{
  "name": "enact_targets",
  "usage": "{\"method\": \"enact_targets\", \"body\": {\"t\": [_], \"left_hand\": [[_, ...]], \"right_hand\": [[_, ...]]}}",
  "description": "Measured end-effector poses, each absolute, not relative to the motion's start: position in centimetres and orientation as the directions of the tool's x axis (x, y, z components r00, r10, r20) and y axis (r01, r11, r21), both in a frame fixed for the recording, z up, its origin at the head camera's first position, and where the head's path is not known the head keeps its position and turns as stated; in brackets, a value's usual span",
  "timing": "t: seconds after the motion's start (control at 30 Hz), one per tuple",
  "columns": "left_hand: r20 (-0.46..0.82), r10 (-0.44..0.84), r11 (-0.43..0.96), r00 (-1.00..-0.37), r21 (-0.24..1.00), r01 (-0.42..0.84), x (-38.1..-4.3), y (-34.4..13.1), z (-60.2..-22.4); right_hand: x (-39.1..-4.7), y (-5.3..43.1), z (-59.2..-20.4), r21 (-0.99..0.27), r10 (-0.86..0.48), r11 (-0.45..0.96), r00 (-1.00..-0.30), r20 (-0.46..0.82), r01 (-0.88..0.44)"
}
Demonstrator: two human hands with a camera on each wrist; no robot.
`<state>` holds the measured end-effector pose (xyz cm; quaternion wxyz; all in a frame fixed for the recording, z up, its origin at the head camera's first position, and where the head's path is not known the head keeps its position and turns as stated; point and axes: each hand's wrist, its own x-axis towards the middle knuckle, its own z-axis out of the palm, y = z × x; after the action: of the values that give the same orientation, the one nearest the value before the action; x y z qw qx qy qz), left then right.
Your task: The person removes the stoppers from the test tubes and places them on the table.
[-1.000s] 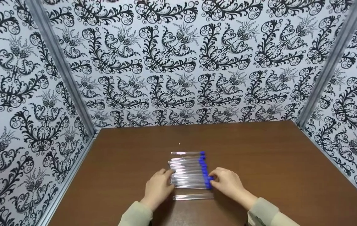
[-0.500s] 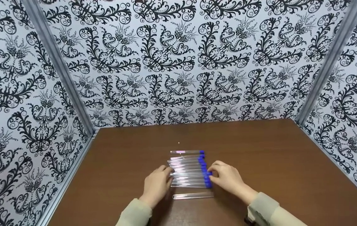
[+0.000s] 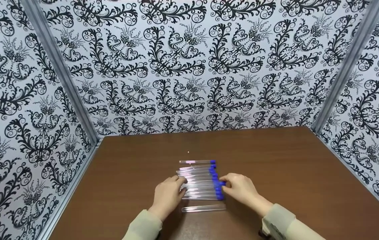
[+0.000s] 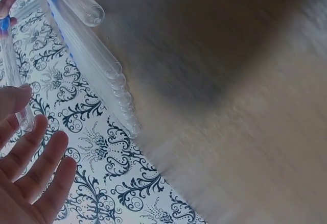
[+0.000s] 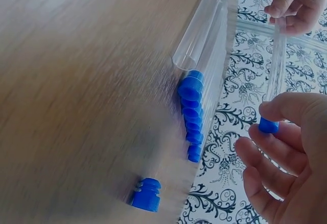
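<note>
A clear test tube [image 5: 276, 63] with a blue cap [image 5: 268, 126] is held up between both hands. My left hand [image 3: 169, 193] pinches its rounded end with thumb and index finger; the other fingers spread loosely in the left wrist view. At the opposite end, the thumb and fingers of my right hand [image 3: 241, 188] pinch the cap, which sits on the tube's mouth. Beneath the held tube, a row of capped test tubes [image 3: 198, 193] lies side by side on the table, blue caps toward the right.
Nearer the body lies an uncapped test tube [image 3: 204, 208]. A loose blue ribbed cap [image 5: 146, 196] rests on the brown tabletop [image 3: 136, 160]. One capped tube [image 3: 196, 162] lies apart beyond the row. Patterned walls [image 3: 189, 66] with metal posts enclose the table's back and sides.
My right hand with the capped end has shifted slightly away from the body since a second ago. My left fingers have moved a little to the right over the row. Both grips stay.
</note>
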<state>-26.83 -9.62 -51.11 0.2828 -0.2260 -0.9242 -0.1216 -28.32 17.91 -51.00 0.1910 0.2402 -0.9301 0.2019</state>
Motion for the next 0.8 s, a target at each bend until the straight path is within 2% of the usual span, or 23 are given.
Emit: {"method": "enact_targets", "body": {"t": [0.57,0.8], "left_hand": [[0.643,0.401,0.851,-0.653,0.003,0.525,-26.97,-9.76,-51.17],[0.603,0.43,0.851,-0.671,-0.024,0.524,-26.75,-9.73,-50.89]], "right_hand": [[-28.32,18.02,-51.09,-0.285,-0.386,0.793,-0.805,0.45,-0.539],[-28.27,18.2,-51.06,-0.276,-0.408,0.779,-0.789,0.459,-0.563]]}}
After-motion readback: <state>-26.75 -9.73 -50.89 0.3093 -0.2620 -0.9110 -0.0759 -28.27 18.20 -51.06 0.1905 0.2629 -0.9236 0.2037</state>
